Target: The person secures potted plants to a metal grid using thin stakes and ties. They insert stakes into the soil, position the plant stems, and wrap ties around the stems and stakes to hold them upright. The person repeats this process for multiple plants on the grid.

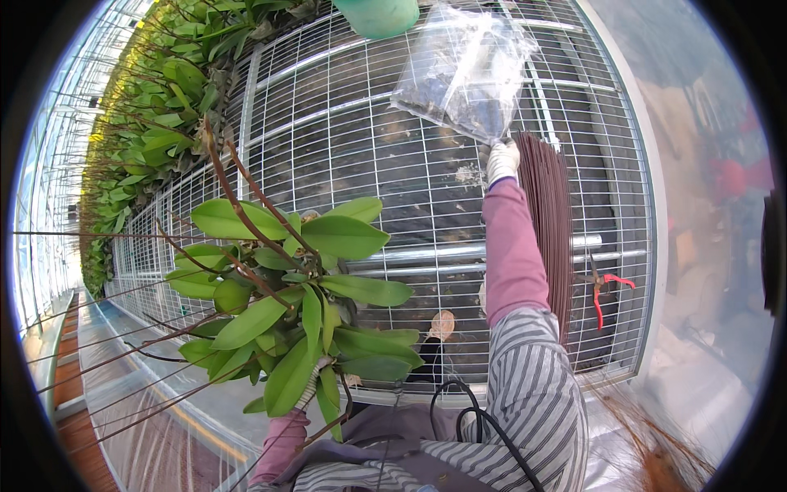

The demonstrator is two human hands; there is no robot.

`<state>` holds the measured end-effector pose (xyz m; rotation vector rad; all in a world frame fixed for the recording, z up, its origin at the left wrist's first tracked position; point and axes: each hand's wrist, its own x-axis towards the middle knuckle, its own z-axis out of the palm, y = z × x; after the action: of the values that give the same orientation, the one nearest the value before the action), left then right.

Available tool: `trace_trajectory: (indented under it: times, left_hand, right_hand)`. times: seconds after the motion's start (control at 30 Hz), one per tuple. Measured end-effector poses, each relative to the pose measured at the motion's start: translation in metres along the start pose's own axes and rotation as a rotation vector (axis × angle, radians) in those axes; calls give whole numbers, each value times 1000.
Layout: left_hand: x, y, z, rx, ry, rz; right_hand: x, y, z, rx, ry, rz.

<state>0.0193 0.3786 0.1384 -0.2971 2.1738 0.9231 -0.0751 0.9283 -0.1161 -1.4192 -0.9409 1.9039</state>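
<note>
My right hand [503, 161], in a white glove, reaches forward over the wire mesh bench [430, 209] and grips the gathered edge of a clear plastic bag [467, 74]. Right beside my right forearm lies a long bundle of thin brown rods [547, 227]. At the lower left, my gloved left hand [312, 384] is mostly covered by the leaves of several orchid plants [344, 237] with brown flower spikes; its fingers are hidden, so its grip cannot be seen. Red-handled pruning shears [597, 289] lie with blades apart on the mesh, right of the rods.
A green plastic container [378, 15] stands at the far edge of the view. Rows of leafy orchids [166, 135] fill the far left. Thin stakes or stems stick out to the left of the near plants. A black cable [492, 418] loops at my waist by the bench edge.
</note>
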Motion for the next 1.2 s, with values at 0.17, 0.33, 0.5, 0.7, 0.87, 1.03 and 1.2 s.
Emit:
trace_trajectory:
  times: [0.17, 0.33, 0.5, 0.7, 0.87, 1.03, 1.2]
  left_hand:
    - [-2, -14, -3, -66, 9, 68]
    - [11, -28, -6, -32, -45, 65]
    - [14, -48, -4, -53, -35, 98]
    - [23, -66, -4, -64, -33, 131]
    - [28, -80, -4, -74, -55, 161]
    - [41, -92, -9, -113, -84, 176]
    - [54, -108, -21, -196, -111, 149]
  right_hand:
    - [-134, 65, -37, 20, -21, -201]
    - [-299, 158, -105, 133, -8, 27]
    - [-444, 186, -176, -173, -199, 390]
    - [-391, 18, -266, -585, 47, -521]
    - [-294, -55, -322, -665, -80, -105]
    - [-359, -23, -351, -88, -550, 445]
    - [-382, 1, -359, 661, -645, 471]
